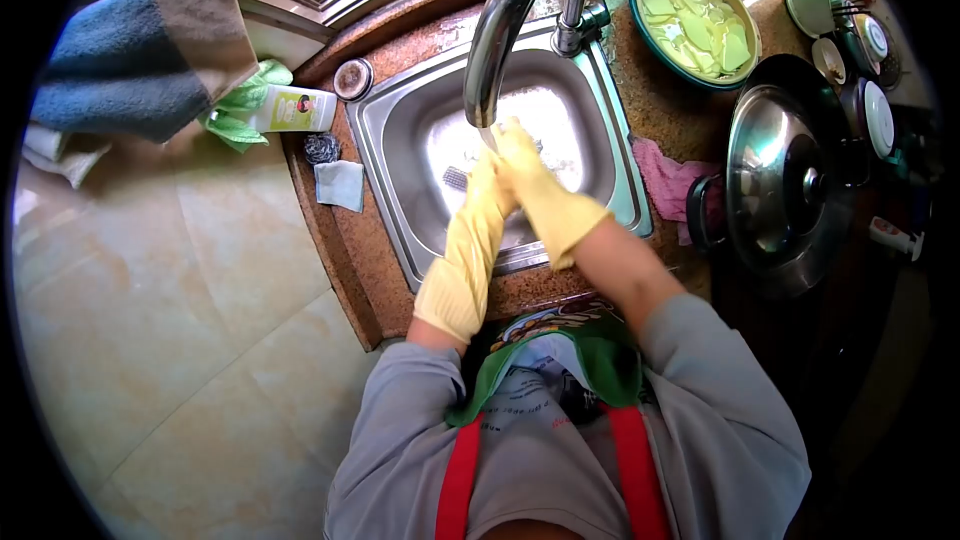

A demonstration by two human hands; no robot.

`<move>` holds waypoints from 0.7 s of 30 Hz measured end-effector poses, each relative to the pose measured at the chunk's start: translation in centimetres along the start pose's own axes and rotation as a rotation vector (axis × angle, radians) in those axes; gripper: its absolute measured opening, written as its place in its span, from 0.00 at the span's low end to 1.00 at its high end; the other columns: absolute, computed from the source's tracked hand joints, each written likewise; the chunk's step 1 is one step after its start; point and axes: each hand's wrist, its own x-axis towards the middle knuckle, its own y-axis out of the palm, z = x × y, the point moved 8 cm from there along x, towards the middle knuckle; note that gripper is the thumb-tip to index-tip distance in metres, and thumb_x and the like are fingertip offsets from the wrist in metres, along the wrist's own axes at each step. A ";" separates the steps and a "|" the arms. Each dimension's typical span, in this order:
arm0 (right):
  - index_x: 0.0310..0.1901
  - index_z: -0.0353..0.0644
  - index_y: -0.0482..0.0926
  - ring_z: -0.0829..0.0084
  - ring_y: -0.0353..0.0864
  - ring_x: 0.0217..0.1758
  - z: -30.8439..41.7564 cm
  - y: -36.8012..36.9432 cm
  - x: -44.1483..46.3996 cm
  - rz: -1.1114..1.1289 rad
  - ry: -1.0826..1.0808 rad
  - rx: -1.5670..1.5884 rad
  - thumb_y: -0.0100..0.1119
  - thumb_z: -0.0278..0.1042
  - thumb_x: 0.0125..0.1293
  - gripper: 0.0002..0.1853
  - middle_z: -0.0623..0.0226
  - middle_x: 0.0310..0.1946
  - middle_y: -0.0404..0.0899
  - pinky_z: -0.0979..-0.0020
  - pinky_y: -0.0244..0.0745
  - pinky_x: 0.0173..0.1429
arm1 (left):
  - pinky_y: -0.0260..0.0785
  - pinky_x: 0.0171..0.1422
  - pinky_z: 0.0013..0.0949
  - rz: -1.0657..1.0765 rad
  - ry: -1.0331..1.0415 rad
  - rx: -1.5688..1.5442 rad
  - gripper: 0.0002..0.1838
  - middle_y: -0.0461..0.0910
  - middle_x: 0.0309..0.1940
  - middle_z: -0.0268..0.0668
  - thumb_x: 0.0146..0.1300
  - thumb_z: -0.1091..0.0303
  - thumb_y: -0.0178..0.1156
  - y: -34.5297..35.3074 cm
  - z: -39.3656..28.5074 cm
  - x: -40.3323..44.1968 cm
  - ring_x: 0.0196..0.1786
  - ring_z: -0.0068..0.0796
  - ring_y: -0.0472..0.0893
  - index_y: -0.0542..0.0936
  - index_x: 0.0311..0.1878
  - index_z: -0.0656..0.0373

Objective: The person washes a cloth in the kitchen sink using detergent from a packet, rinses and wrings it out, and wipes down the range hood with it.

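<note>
Straps point(632, 470), two of them and both red, cross the grey top nearest my view. Two grey sleeves point(725, 370) lead out to two yellow gloves point(452, 300), the gloves both on and reaching into the single sink point(400, 130). On my feed the left forearm points almost straight ahead, while the right slants inward from its side. The left hand point(488, 180) and right hand point(517, 150) meet, touching, over the basin just below the one faucet point(485, 50). Blur hides their fingers, so I cannot tell whether they are clenched, loose or grasping something.

To the right I count one pink cloth point(662, 175) and one steel lid point(775, 175); to the left, one pale cloth point(340, 186), one scrubber point(322, 148) and one white bottle point(297, 109). Farther off, beyond the sink's right corner, stands one bowl point(757, 45) of pale green slices point(695, 20).
</note>
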 end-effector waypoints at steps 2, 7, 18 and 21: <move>0.65 0.35 0.74 0.45 0.82 0.61 -2.0 -2.6 -0.6 0.244 0.458 0.248 0.47 0.57 0.78 0.31 0.40 0.55 0.82 0.48 0.76 0.65 | 0.71 0.71 0.42 0.064 0.000 0.129 0.29 0.77 0.67 0.45 0.80 0.50 0.49 0.6 0.1 -1.0 0.67 0.45 0.77 0.68 0.74 0.59; 0.53 0.38 0.85 0.53 0.89 0.53 -6.5 -0.7 -0.7 0.295 0.278 -0.192 0.61 0.42 0.72 0.18 0.50 0.48 0.88 0.58 0.84 0.57 | 0.70 0.72 0.47 -0.306 -0.287 -0.830 0.32 0.75 0.71 0.44 0.81 0.43 0.42 -4.5 6.8 0.1 0.70 0.47 0.76 0.69 0.74 0.59; 0.47 0.46 0.88 0.55 0.87 0.51 -0.6 -0.7 -1.8 0.440 0.027 -0.068 0.66 0.38 0.66 0.11 0.55 0.45 0.88 0.60 0.79 0.58 | 0.74 0.68 0.51 -0.332 -0.334 -0.414 0.28 0.81 0.63 0.49 0.79 0.48 0.53 -8.3 7.3 -0.4 0.65 0.51 0.80 0.74 0.67 0.63; 0.49 0.48 0.88 0.56 0.88 0.48 2.8 -4.5 -3.8 0.510 0.092 -0.024 0.64 0.40 0.68 0.12 0.55 0.43 0.88 0.60 0.79 0.56 | 0.79 0.62 0.53 -0.030 -0.364 -0.433 0.32 0.81 0.59 0.56 0.79 0.42 0.49 -5.8 4.9 -0.7 0.58 0.57 0.84 0.69 0.70 0.62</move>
